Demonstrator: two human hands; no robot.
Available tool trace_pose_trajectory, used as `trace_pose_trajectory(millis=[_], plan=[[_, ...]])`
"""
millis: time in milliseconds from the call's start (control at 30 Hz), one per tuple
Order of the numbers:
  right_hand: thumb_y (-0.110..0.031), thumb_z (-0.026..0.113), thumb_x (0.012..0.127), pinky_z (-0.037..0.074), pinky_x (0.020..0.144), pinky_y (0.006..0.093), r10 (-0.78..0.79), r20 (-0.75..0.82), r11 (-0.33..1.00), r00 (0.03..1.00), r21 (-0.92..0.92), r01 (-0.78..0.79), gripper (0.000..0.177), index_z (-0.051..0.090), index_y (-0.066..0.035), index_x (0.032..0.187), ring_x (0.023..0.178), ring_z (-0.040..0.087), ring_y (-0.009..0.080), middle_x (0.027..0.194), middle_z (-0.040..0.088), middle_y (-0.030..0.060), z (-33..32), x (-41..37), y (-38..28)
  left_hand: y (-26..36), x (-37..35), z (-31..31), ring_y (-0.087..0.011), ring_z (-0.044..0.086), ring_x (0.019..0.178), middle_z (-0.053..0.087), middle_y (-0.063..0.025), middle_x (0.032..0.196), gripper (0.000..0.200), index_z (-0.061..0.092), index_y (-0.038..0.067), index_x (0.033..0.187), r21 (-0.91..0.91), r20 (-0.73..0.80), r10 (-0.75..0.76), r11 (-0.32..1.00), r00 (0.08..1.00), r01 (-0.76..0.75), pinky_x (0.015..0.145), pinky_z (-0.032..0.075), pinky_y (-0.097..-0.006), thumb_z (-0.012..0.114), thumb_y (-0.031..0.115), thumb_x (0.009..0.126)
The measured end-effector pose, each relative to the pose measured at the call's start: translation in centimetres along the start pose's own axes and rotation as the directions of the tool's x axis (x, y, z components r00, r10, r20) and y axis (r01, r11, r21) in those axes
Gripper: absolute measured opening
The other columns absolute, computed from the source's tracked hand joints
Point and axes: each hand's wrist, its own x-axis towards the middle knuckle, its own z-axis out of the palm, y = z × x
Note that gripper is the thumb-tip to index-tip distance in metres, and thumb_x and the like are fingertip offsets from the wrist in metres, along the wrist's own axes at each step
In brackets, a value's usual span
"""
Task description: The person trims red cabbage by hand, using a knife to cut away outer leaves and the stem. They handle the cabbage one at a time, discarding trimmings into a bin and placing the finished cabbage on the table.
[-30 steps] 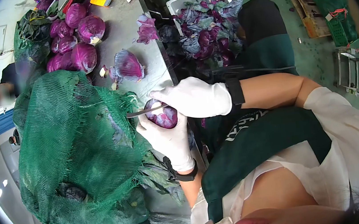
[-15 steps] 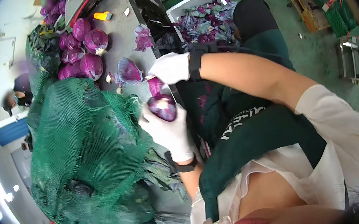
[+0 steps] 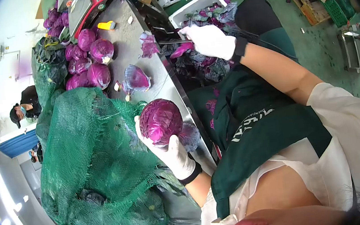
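My left hand, in a white glove, is wrapped round a red cabbage, thumb at the near side and fingers along the left. The head's shiny purple side faces up, close over the metal table. My right hand, gloved too, is out past the table edge, closed on a knife whose thin blade points left. A loose purple leaf shows just below the blade. Next to the held cabbage, at the table edge, is a paler outer leaf.
Several red cabbages sit at the table's far side by a scale and a yellow tool. A green mesh sack fills the left. A white crate holds trimmed leaves. A masked person is in the background.
My right hand has moved from the cabbage out over the discarded leaves. The cabbage has been turned in my left hand, from its pale stem end to its purple side.
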Motion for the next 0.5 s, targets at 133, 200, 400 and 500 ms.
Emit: trace_pose_trajectory(millis=[133, 200, 400, 500], plan=[[-0.022, 0.077, 0.077, 0.053, 0.075, 0.037, -0.355, 0.15, 0.723, 0.923, 0.67, 0.169, 0.04, 0.062, -0.008, 0.112, 0.087, 0.067, 0.0264, 0.097, 0.066, 0.0097, -7.9, 0.7, -9.3, -0.7, 0.7, 0.6, -0.0321, 0.046, 0.131, 0.042, -0.0167, 0.143, 0.097, 0.032, 0.001, 0.149, 0.011, 0.046, -0.046, 0.999, 0.998, 0.046, 0.11, 0.04, -0.0475, 0.086, 0.024, 0.071], [-0.021, 0.078, 0.076, 0.053, 0.077, 0.0363, -0.479, 0.202, 0.688, 0.854, 0.691, 0.222, 0.039, 0.061, -0.008, 0.108, 0.088, 0.065, 0.0259, 0.097, 0.064, 0.0079, -9.0, 0.6, -11.4, -1.1, 0.9, 1.0, -0.0311, 0.047, 0.13, 0.046, -0.0168, 0.14, 0.095, 0.033, 0.0, 0.148, 0.023, 0.099, -0.058, 0.998, 0.993, 0.056, 0.111, 0.039, -0.0451, 0.085, 0.025, 0.072], [-0.006, 0.075, 0.078, 0.05, 0.073, 0.0327, -0.496, 0.387, 0.681, 0.777, 0.729, 0.072, 0.025, 0.06, -0.004, 0.097, 0.082, 0.063, 0.0193, 0.089, 0.064, 0.0072, -9.2, 0.3, -10.8, -1.7, 1.0, 0.5, -0.0314, 0.048, 0.13, 0.046, -0.0183, 0.141, 0.083, 0.035, -0.001, 0.145, -0.029, 0.099, -0.156, 0.987, 0.983, 0.16, 0.109, 0.041, -0.0462, 0.079, 0.025, 0.079], [-0.004, 0.074, 0.081, 0.049, 0.072, 0.0291, -0.524, 0.354, 0.545, 0.775, 0.839, -0.015, 0.019, 0.06, -0.004, 0.095, 0.08, 0.06, 0.0133, 0.084, 0.062, 0.0034, -9.1, -0.1, -9.4, -2.1, 1.1, 0.3, -0.0382, 0.048, 0.129, 0.044, -0.0218, 0.142, 0.075, 0.035, 0.0, 0.144, -0.369, 0.03, -0.299, 0.884, 0.954, 0.288, 0.107, 0.044, -0.0598, 0.074, 0.026, 0.085]])
